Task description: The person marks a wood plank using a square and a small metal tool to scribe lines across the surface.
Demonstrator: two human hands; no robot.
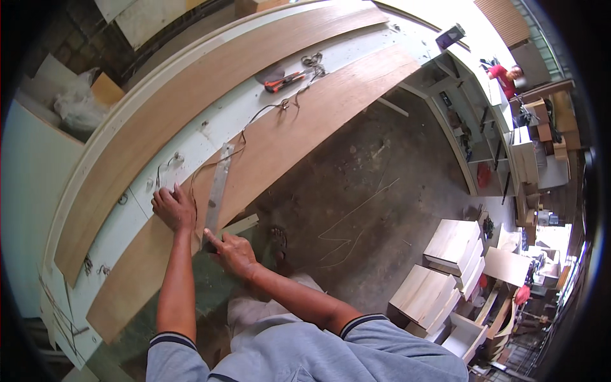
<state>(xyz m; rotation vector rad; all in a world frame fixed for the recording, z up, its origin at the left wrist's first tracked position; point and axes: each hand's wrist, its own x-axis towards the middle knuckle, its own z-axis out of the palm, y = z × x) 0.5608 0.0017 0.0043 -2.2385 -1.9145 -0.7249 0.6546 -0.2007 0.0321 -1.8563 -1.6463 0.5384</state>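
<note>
A long brown wooden strip lies across the white work surface, its near edge overhanging the floor side. Across this strip lies a flat metal try square. My right hand is closed around its dark handle end at the strip's near edge, with a finger along the blade. To the left, my left hand rests at the strip's far edge, fingers loosely bent and apart, holding nothing. A thin dark string trails over the strip past the blade.
A second wooden strip lies parallel, farther off. Between the strips is an orange and black utility knife. Drawer boxes stand at right on the floor, below an open cabinet. A person in red is at far right.
</note>
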